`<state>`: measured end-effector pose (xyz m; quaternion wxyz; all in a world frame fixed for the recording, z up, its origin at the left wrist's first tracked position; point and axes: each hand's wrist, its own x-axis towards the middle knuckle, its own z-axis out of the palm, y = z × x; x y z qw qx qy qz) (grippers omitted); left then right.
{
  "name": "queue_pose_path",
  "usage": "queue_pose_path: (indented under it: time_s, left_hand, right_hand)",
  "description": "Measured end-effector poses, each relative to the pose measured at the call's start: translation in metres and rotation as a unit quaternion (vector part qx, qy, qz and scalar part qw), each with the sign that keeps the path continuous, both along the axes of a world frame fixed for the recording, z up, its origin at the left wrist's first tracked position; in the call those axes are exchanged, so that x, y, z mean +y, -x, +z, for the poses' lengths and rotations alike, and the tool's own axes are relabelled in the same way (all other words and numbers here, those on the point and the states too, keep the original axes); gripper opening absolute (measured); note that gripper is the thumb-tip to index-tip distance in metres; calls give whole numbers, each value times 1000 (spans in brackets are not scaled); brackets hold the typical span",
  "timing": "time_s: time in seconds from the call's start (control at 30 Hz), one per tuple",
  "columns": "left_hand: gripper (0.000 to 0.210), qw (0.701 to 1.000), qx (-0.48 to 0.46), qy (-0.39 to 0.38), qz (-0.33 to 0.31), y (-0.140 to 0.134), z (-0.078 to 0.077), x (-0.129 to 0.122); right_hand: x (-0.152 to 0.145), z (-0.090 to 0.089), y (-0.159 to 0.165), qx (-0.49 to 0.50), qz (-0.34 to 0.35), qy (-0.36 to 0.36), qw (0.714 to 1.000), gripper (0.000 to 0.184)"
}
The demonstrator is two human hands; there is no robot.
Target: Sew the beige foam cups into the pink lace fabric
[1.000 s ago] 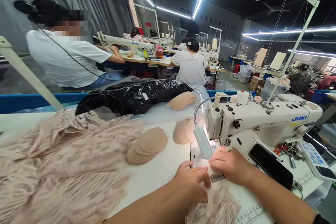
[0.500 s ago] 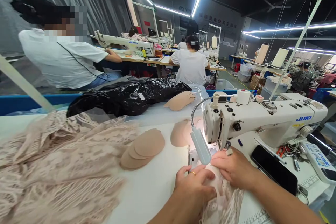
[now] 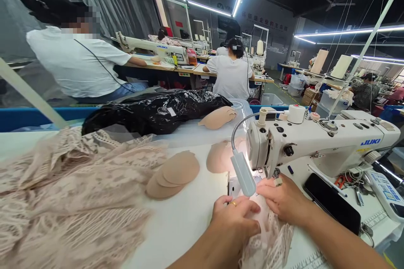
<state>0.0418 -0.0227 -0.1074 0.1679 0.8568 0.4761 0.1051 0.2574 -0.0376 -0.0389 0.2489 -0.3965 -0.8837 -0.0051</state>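
Pale pink lace fabric [image 3: 268, 241] runs from the front of the table up toward the needle area of a white sewing machine [image 3: 322, 138]. My left hand [image 3: 235, 218], a ring on one finger, grips the fabric's left side with thumb and fingers curled. Close beside it, my right hand [image 3: 282, 199] pinches the same lace just below the presser foot. The needle is mostly hidden behind a grey lamp head [image 3: 243, 174] on a bendable metal neck. Several beige oval pads [image 3: 181, 168] lie stacked to the left, and another pad [image 3: 217, 157] lies beside the machine head.
A heap of lace [image 3: 82, 193] covers the table's left. Behind are a black plastic bag [image 3: 151, 113] and more beige pads [image 3: 217, 117] on a clear box. A phone [image 3: 331, 204] and small scissors [image 3: 359, 196] lie right. Co-workers sit at machines beyond.
The view has shifted slightly, so most things sit a little farther right. Both hands stay on the lace by the needle area. The co-worker at left has an arm reaching farther forward.
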Motion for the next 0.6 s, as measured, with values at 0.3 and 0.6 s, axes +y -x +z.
queue_pose_path:
  time_s: [0.3,0.6]
  left_hand:
    - [47,995,-18,-46,-86,21,10,5]
    - [15,965,-68,-52,-248,36,84,7]
  right_hand:
    - [-2,6,1,-16,-17,-27,999,30]
    - [0,-2,-2,-29,-28,-8,999,27]
